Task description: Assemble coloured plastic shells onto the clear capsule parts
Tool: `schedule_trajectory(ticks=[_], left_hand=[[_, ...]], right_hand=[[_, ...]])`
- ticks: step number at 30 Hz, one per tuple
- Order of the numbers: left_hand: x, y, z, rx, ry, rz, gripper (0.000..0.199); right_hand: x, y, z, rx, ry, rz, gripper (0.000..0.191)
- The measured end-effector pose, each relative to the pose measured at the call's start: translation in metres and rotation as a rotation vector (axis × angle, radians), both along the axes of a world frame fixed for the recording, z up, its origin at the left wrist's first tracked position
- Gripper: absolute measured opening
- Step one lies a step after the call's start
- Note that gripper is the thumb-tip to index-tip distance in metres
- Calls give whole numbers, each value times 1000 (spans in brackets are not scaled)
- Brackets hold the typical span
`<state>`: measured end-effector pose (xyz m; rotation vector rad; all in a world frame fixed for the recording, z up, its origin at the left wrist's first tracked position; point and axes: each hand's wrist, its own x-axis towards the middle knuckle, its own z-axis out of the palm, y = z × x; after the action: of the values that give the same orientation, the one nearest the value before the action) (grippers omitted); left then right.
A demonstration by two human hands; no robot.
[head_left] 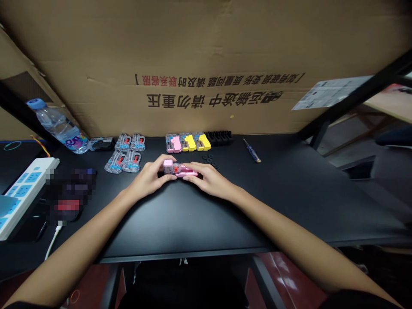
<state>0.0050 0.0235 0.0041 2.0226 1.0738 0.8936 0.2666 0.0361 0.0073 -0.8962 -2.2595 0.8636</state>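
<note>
Over the middle of the black table, my left hand (pixel 150 176) pinches the left end of a pink and clear plastic toy (pixel 180 171) between thumb and fingers. My right hand (pixel 210 178) grips the toy's right end the same way. A small red part shows through its clear shell; the fingers cover some of it. Just beyond my hands stand a pink and clear unit (pixel 174 144) and two yellow and clear units (pixel 203 142) in a row. To the left lie several clear shells (pixel 131 160) with red and blue parts inside.
Black pieces (pixel 220 137) and small black rings (pixel 210 160) lie right of the yellow units. Farther right is a screwdriver (pixel 252 151). Along the left are a water bottle (pixel 61 126), a power strip (pixel 27 189) and a white cable (pixel 53 241). A cardboard wall (pixel 206 51) closes off the back.
</note>
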Motion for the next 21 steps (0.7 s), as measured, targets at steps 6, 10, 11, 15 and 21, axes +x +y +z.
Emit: schedule_trajectory(ticks=[6,10,11,15,21], left_hand=[[4,-2,0,-36,-68,19,50],[5,-3,2,-48,-92,16,50],[5,-3,2,-51,-91,13,50],[4,-3,3,-64,-79,0,52],[5,-4,3,-80,-97,-3,53]], right_hand=[[-2,0,-1,-102,58,-37,38],[-3,-1,-1,-159,81,-30,37],[-3,-1,-1,-166,81,-29,36],[-4,-2,0,-179,72,-28,35],[-5,-2,2,-203,88,-21,34]])
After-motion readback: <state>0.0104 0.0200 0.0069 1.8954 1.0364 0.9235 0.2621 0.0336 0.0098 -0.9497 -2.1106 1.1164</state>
